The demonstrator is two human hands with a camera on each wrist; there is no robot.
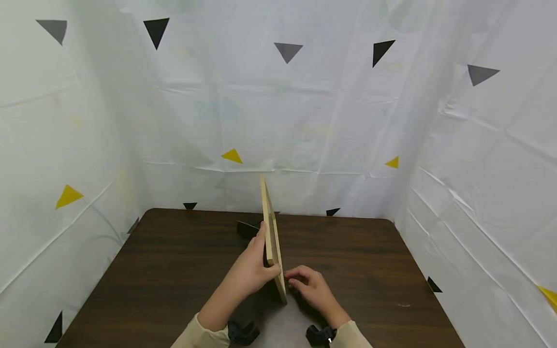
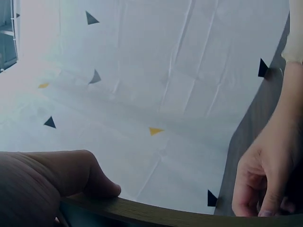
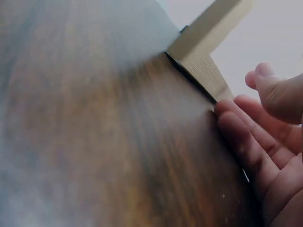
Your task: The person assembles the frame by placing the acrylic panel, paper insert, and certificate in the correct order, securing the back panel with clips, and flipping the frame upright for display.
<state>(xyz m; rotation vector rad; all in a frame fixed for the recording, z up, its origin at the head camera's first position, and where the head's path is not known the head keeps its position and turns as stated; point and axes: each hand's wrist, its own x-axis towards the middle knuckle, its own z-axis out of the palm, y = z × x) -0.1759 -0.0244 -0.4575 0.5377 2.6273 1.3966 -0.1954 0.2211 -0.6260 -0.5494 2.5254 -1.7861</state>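
A light wooden frame (image 1: 268,227), likely a picture frame, stands on edge on the table and shows nearly edge-on in the head view. My left hand (image 1: 250,270) grips it from the left, thumb over the near edge and fingers along its back. The thumb bends over the wooden edge (image 2: 142,210) in the left wrist view. On the other side is my right hand (image 1: 314,289), fingers loosely bent, fingertips right at the lower part of the frame. The right wrist view has those fingers (image 3: 236,127) beside the frame's bottom corner (image 3: 203,71).
A small black piece (image 1: 247,229) sticks out to the left behind the frame. The dark brown wooden table (image 1: 370,261) ends at a white cloth backdrop (image 1: 283,116) with printed triangles, which also hangs at both sides. Black bands (image 1: 243,333) are on both wrists.
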